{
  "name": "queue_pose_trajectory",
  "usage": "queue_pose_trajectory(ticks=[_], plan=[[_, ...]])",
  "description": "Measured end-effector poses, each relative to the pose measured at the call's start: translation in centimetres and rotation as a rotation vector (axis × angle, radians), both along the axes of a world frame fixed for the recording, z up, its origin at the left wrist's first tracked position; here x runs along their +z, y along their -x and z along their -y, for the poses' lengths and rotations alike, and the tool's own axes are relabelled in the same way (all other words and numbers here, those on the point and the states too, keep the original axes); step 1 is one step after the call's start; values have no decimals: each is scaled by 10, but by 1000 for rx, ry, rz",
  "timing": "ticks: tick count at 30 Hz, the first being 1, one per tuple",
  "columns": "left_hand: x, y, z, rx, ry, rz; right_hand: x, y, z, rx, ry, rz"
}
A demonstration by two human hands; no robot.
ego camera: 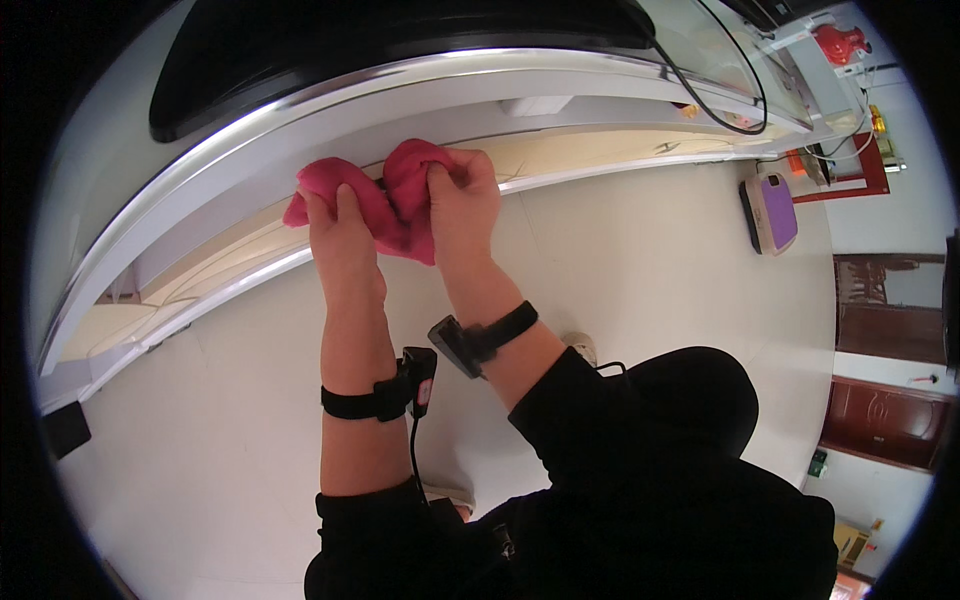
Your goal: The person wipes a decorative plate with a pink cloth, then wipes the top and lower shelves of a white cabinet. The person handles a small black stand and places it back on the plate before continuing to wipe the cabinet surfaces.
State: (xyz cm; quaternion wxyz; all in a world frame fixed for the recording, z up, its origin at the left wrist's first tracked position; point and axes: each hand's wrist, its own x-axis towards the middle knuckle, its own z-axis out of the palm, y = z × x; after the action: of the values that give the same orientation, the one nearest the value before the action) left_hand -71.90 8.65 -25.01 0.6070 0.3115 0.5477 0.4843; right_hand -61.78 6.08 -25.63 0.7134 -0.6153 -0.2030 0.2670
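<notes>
A pink cloth (401, 199), bunched and folded, is held up between both hands in front of a low white cabinet (442, 86) with a shiny metal edge. My left hand (337, 232) grips the cloth's left part between thumb and fingers. My right hand (466, 206) pinches its right part, thumb on the near side. Some fingertips are hidden behind the fabric. Black straps with small devices are on both wrists.
A black flat-screen device (405, 37) stands on the cabinet, with a black cable (697, 101) looping over its edge at right. A purple-topped stool or box (780, 214) sits on the floor at right. Wooden doors (885, 424) are farther off.
</notes>
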Motion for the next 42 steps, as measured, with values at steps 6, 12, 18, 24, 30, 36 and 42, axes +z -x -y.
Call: queue_pose_trajectory(ticks=[6, 12, 18, 24, 30, 36, 42], plan=[[8, -23, 11, -138, 28, 158, -1, -40, -3, -109, 98, 222], [-2, -60, 39, -148, -4, 158, -11, -74, -6, -287, 189, 423], [-21, -64, 54, -112, 279, 508, -15, -88, 5, -334, 173, 298], [-38, -63, 63, -135, 454, 691, -18, -107, 15, -571, 13, 5], [-56, -63, 64, -113, 521, 709, -26, -70, 10, -388, 198, 617], [-84, -41, 52, -174, 523, 797, -15, -27, 1, -100, 182, 751], [-110, -33, 47, -215, 302, 995, -13, 22, -5, 275, 35, 809]])
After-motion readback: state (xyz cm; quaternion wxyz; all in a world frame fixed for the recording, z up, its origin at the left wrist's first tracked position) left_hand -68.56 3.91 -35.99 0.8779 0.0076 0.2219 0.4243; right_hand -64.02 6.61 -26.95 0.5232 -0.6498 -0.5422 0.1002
